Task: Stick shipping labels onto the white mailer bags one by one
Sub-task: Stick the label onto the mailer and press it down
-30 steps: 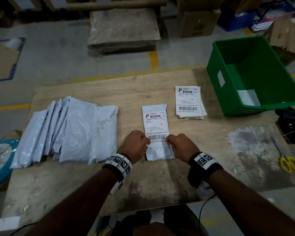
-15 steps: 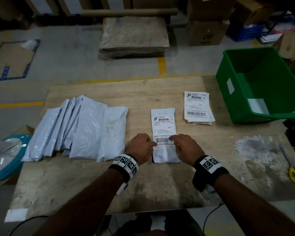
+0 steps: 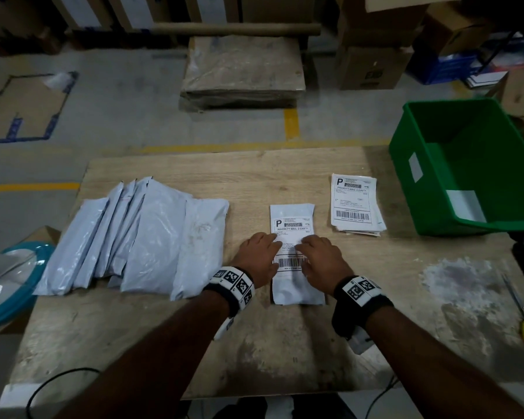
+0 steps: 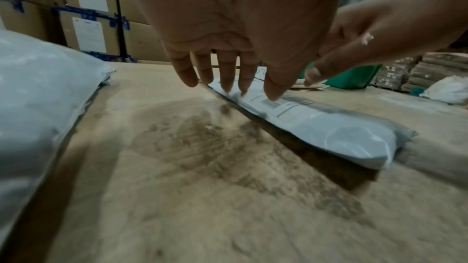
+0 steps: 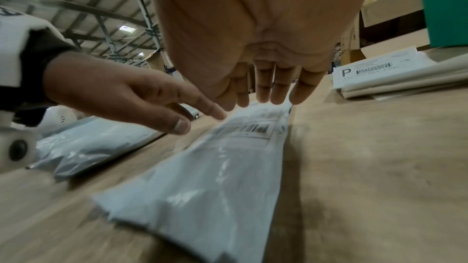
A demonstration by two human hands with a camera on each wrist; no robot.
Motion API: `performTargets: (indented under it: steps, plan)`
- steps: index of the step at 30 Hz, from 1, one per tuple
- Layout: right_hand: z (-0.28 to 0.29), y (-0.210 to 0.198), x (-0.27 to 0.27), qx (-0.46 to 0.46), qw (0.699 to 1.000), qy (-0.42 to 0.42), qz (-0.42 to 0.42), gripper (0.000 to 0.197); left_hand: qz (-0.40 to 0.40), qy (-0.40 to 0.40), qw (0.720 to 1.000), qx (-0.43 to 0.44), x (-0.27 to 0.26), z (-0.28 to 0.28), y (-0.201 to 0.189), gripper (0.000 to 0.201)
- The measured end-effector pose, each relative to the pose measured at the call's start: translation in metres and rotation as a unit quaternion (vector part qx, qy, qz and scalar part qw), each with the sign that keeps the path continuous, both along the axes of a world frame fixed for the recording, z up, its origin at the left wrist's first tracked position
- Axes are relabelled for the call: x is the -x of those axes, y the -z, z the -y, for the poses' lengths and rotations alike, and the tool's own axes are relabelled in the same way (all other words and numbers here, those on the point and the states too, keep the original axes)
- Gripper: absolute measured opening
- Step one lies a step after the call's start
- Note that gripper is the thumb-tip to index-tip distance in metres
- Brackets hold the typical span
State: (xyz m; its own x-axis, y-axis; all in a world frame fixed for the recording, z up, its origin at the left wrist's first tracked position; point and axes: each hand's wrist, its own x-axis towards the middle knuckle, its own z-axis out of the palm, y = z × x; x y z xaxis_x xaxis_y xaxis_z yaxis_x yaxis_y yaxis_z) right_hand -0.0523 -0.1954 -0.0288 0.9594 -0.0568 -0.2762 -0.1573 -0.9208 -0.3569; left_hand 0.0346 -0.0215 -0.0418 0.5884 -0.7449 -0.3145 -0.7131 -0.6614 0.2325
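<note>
At tabletop centre, our left hand and right hand, flat-fingered, smooth label onto mailer bag; next bag at 9 o'clock.

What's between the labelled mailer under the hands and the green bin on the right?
The stack of spare labels lies on the table between the labelled mailer and the green bin. It is flat, so lifting over looks easy. Nothing else visible.

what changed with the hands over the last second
Both hands slid up the label away from the person, from the barcode end to its middle: left hand, right hand, fingers straight, pressing it down. The mailer bag, label stack and green bin stayed put.
</note>
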Motion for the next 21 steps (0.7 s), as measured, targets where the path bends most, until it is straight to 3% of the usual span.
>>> performTargets:
  steps: [3, 6, 11, 14, 18, 21]
  plan:
    - [0.005, -0.001, -0.01, -0.01, 1.0, 0.019, -0.01, 0.051, 0.007, 0.006, 1.0, -0.026, -0.005, 0.004, -0.001, 0.054]
    - [0.009, 0.001, -0.018, -0.014, 0.999, 0.002, -0.041, 0.049, 0.019, 0.007, 1.0, 0.001, -0.009, 0.007, -0.002, 0.05]
    - [0.02, 0.001, -0.034, -0.033, 0.999, 0.023, 0.021, 0.048, 0.012, 0.017, 1.0, 0.012, -0.016, 0.013, 0.001, 0.056]
    - [0.023, 0.002, -0.041, -0.033, 0.999, 0.001, -0.017, 0.049, 0.004, 0.003, 1.0, 0.021, -0.02, 0.017, 0.001, 0.053]
    - [0.027, 0.006, -0.048, -0.024, 0.999, -0.006, 0.024, 0.051, 0.002, -0.018, 1.0, 0.01, -0.026, 0.02, 0.005, 0.065]
    - [0.028, 0.009, -0.052, 0.015, 1.0, -0.02, -0.001, 0.054, -0.008, -0.022, 0.999, -0.025, -0.03, 0.021, 0.008, 0.072]
